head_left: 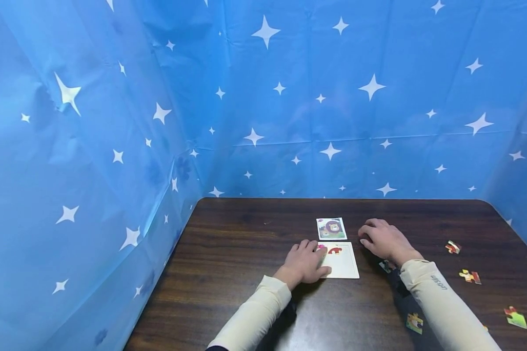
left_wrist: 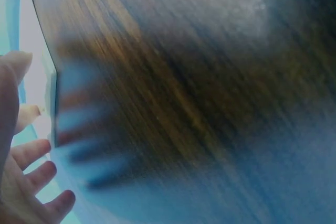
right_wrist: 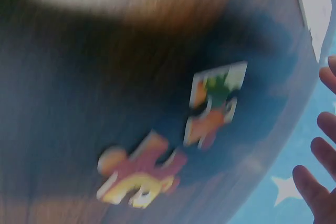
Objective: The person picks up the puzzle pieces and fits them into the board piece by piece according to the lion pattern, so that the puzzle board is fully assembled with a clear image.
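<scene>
My left hand (head_left: 304, 262) rests with spread fingers on the left side of a white puzzle board (head_left: 345, 266). A red puzzle piece (head_left: 335, 250) sits near the board's top edge, and pink colour shows beside my fingers. To the right of the board, my right hand (head_left: 385, 239) is held low over the dark table, its fingers loosely bent and holding nothing. Under that wrist lies a partly hidden puzzle piece (head_left: 387, 266). The right wrist view shows a red and yellow piece (right_wrist: 144, 174) and a green and orange piece (right_wrist: 214, 106) beneath the hand.
Just behind the board lies a picture card (head_left: 332, 228) with a lion on it. Several loose puzzle pieces are scattered at the right, among them a red one (head_left: 453, 247), a green one (head_left: 516, 318) and one beside my right forearm (head_left: 443, 302). Blue star-printed sheeting (head_left: 307, 117) surrounds the table.
</scene>
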`<state>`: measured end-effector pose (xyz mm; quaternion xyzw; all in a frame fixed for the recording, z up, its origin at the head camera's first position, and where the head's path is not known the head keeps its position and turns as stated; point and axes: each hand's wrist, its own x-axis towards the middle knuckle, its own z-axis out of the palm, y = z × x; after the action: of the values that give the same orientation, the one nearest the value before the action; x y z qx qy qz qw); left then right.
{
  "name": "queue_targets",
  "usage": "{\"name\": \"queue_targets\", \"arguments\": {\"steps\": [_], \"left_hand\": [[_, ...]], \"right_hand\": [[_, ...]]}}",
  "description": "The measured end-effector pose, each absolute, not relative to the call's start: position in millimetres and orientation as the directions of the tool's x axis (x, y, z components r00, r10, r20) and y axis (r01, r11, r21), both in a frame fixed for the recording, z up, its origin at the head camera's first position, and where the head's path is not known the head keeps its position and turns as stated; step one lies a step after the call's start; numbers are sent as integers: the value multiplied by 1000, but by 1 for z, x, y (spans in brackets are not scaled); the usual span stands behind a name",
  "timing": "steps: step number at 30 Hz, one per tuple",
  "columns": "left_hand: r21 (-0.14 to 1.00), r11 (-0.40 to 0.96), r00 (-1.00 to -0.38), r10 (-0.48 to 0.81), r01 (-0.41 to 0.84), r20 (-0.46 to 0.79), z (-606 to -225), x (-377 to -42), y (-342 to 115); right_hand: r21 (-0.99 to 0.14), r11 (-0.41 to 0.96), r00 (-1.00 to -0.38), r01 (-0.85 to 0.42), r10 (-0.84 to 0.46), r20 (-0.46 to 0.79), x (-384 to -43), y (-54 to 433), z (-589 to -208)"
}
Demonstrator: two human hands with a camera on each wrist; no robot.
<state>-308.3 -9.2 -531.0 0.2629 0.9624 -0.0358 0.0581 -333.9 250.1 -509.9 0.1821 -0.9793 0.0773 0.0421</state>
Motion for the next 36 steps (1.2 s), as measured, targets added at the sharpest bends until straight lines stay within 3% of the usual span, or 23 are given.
{"name": "queue_targets", "arguments": {"steps": [22,36], "left_hand": [[-47,837,-837,541,545,-80,-529,-314,-4],[-7,836,-834,546,548,-74,-534,-320,-11]], "right_hand": [[-117,966,-973,-230,-224,60,-325,330,-501],[-182,983,-1000,31,30,-7,-304,385,-511]]}}
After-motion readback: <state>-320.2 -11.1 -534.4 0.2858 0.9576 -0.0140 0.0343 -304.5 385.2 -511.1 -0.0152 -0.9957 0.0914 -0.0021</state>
